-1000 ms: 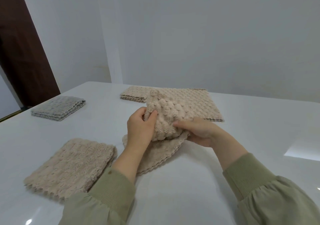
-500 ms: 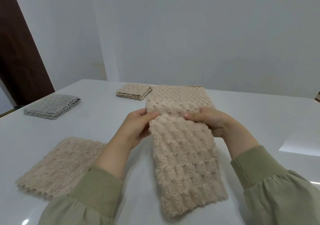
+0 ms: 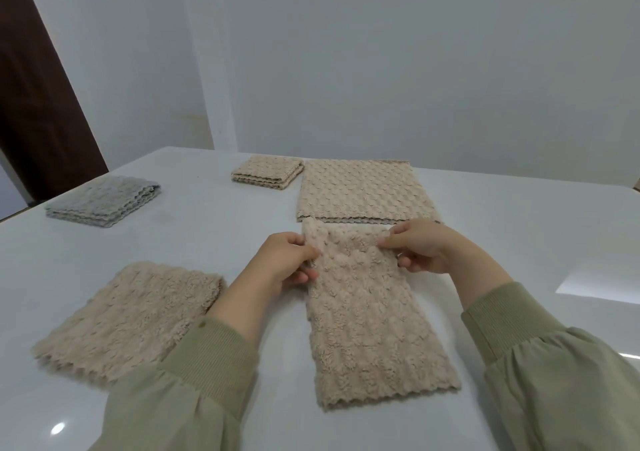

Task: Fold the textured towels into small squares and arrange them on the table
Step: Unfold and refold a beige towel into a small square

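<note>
Since the frame half a second back, the half-folded beige towel (image 3: 370, 312) has come down onto the white table (image 3: 519, 215). It now lies flat as a long strip, scalloped end toward the person, with both hands at its far end.

At far left sits a folded grey towel (image 3: 104, 201). Nearer, a folded beige towel (image 3: 131, 315) lies beside the left sleeve (image 3: 207, 357). At the back a small beige square (image 3: 266, 172) rests just beside an unfolded beige towel (image 3: 363, 190); whether the two touch I cannot tell.

The left hand (image 3: 287, 260) pinches the strip's far left corner, thumb on top and fingers curled under the edge. The right hand (image 3: 422, 246) pinches the far right corner between thumb and forefinger, its other fingers loosely curled below.

The strip looks light, plush and entirely limp, so it will probably sag wherever it is unsupported and keep no crease by itself. Its thick bubbled pile seems likely to cling to itself, yet the cloth may slide on the glossy tabletop.

The two far corners look like the right places to hold, with both layers caught in each pinch so that the doubled edge stays aligned. Carrying them evenly to the scalloped end should halve the strip into a square. Pressing along the fold afterwards would help, since the springy pile may lift it open.
</note>
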Motion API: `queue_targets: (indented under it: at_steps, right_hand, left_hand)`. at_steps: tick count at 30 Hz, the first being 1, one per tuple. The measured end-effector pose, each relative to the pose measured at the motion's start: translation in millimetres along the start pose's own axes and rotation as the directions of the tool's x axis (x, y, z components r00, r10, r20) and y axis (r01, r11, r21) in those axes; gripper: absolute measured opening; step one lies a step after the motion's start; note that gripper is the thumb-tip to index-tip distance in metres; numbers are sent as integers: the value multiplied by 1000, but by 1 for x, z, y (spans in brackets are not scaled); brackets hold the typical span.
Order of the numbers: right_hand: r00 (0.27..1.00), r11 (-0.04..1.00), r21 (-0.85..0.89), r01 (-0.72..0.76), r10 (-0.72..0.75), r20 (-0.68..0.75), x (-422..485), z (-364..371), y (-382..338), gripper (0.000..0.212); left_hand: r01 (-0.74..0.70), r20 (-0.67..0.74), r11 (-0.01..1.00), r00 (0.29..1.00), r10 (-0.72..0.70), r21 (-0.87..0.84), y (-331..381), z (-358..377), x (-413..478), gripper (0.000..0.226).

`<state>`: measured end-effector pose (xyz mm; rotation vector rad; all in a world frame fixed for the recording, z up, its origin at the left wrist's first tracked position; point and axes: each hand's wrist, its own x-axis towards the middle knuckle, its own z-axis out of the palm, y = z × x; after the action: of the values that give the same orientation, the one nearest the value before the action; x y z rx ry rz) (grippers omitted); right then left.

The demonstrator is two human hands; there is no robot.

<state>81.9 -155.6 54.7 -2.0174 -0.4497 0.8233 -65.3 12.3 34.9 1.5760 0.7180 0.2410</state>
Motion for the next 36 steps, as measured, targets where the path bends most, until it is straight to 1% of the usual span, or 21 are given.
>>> queue_targets:
  at_steps: [2,4,7,10,11,13,14,16,17,20,22,24,26,27,28,30,32,33,35,36]
  right_hand:
    - [999,1000,24,-14,13,46,-3,-2,-4,17]
    - [995,994,103,-32,22,97,-6,-3,-6,4]
    - [986,975,217,-56,21,164,-7,-3,-7,9]
    - [987,959,282,-8,-38,156,-5,0,-4,5]
    - [989,955,297,18,-61,134,-3,2,-2,7]
    - [991,945,316,81,-110,75,2,5,2,19]
    - [991,943,314,109,-130,45,4,7,4,20]
    - [985,940,296,171,-172,-24,6,13,5,11]
    - [978,936,283,208,-198,-63,7,15,6,11]
    - [927,906,229,357,-313,-207,11,22,11,9]
    - [881,886,169,431,-373,-292,14,25,16,16]
    - [871,876,181,447,-380,-312,13,28,22,25]
    - [879,877,214,430,-353,-322,12,29,27,33]
    - [883,876,235,422,-338,-326,10,30,28,38]
    - [890,865,281,415,-323,-321,10,31,30,43]
    - [911,839,380,389,-289,-294,9,33,31,48]
    - [908,837,384,391,-282,-310,7,36,32,45]
    - [892,853,331,403,-286,-350,6,38,33,41]
    - [814,894,87,440,-356,-459,1,39,34,34]
    - [771,893,-31,448,-404,-492,-3,41,35,29]
  left_hand:
    - [12,0,999,1000,-12,-48,1,0,1,5]
    - [23,13,995,1000,-22,-94,2,-1,1,6]
    - [16,-8,994,1000,-17,-112,1,0,2,9]
    - [-66,-87,994,994,58,-87,0,1,6,10]
    - [-96,-111,992,990,87,-83,-1,2,8,10]
    - [-145,-147,985,981,130,-95,-3,3,11,9]
    - [-162,-156,981,977,144,-106,-4,4,12,9]
    - [-183,-156,974,975,161,-137,-6,5,16,10]
    - [-190,-150,970,974,167,-152,-7,5,19,10]
    - [-225,-135,961,970,204,-160,-10,3,22,6]
    - [-240,-116,951,969,220,-194,-11,0,22,12]
    - [-235,-89,935,972,219,-267,-11,-1,21,21]
    - [-225,-62,923,974,216,-312,-7,-1,14,27]
    - [-225,-49,926,974,221,-302,-6,0,10,30]
    - [-231,-41,938,973,228,-257,-6,-1,8,34]
    - [-245,-54,964,969,240,-105,-9,-3,8,38]
    - [-261,-83,965,961,263,41,-12,-5,7,34]
    - [-270,-99,956,954,282,117,-12,-5,5,29]
    - [-301,-100,913,936,338,275,-13,-7,-1,22]
    - [-338,-89,874,916,390,348,-15,-7,-4,23]
